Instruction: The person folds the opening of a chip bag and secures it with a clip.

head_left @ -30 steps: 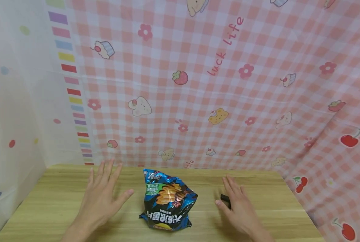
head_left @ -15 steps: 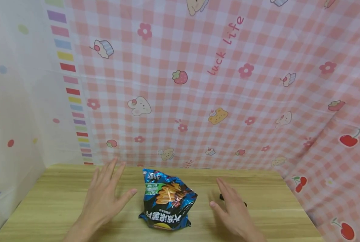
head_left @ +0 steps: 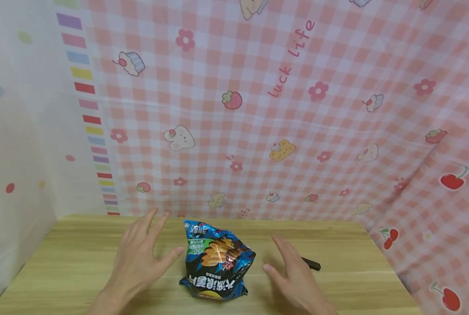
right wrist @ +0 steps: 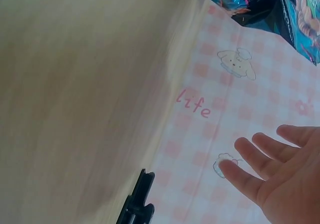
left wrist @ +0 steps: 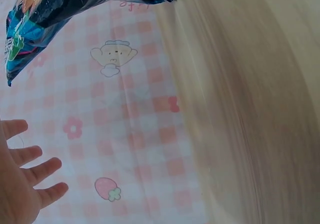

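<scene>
One bench (head_left: 61, 267) holds one snack bag (head_left: 217, 262) between the left hand (head_left: 137, 258) and right hand (head_left: 296, 275), both outstretched and empty; one black object (head_left: 312, 264) lies right.

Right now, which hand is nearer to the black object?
Right. The right hand is close by the black object; the left hand is across the snack bag from it.

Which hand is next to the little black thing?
The right hand: the black clip lies beside it. The left hand is across the potato chip bag from there.
</scene>
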`<action>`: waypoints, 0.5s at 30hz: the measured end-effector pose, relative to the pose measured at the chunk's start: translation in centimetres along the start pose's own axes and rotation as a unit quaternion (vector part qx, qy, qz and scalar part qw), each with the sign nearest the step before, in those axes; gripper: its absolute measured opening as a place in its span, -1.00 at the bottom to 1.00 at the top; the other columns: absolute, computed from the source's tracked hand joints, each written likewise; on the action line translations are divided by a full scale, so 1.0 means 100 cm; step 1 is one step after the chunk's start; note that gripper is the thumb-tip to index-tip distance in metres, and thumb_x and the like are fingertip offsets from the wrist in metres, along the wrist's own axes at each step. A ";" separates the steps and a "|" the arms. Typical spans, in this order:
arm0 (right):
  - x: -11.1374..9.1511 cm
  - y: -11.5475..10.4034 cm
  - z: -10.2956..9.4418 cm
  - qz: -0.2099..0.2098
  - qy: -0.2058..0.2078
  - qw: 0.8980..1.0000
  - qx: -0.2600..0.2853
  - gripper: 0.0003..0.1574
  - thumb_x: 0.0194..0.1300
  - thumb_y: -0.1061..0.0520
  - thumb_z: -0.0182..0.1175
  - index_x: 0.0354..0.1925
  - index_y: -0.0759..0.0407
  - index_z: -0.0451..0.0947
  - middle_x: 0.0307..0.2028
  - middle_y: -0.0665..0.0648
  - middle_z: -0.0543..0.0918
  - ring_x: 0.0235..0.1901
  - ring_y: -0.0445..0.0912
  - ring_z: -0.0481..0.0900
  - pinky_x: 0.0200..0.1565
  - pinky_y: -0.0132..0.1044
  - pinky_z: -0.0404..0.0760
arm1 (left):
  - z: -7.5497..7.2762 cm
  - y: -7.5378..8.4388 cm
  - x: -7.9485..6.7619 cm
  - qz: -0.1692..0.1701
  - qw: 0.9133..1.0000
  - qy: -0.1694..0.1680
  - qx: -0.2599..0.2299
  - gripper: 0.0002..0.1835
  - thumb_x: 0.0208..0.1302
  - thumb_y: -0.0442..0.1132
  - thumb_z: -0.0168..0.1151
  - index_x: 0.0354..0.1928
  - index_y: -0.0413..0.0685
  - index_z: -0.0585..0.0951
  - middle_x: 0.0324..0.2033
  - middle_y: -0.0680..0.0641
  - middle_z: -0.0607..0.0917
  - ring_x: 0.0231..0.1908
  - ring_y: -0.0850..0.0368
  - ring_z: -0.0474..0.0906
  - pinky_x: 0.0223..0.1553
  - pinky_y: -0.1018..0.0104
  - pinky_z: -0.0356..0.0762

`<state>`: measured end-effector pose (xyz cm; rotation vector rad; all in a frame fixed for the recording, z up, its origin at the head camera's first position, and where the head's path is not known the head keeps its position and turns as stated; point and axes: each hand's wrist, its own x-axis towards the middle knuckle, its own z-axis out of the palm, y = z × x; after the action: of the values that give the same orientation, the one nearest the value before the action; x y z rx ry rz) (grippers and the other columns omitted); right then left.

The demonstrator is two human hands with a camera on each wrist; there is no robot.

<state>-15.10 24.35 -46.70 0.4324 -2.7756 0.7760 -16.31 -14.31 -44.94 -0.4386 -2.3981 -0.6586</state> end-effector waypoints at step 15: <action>0.003 -0.018 0.010 0.032 -0.036 0.997 0.055 -0.16 0.45 -0.27 0.28 0.52 0.01 0.35 0.36 0.03 0.54 0.25 0.04 0.58 0.19 0.22 0.58 | 0.010 0.011 0.012 0.037 0.998 0.035 -0.024 -0.12 0.09 0.26 0.46 0.38 -0.06 0.52 0.32 -0.26 0.54 0.24 -0.31 0.49 0.25 -0.40 0.36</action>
<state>-14.93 22.25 -46.59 0.3994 -2.8359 0.9493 -17.16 -12.64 -44.52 -0.5137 -2.2933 -0.6890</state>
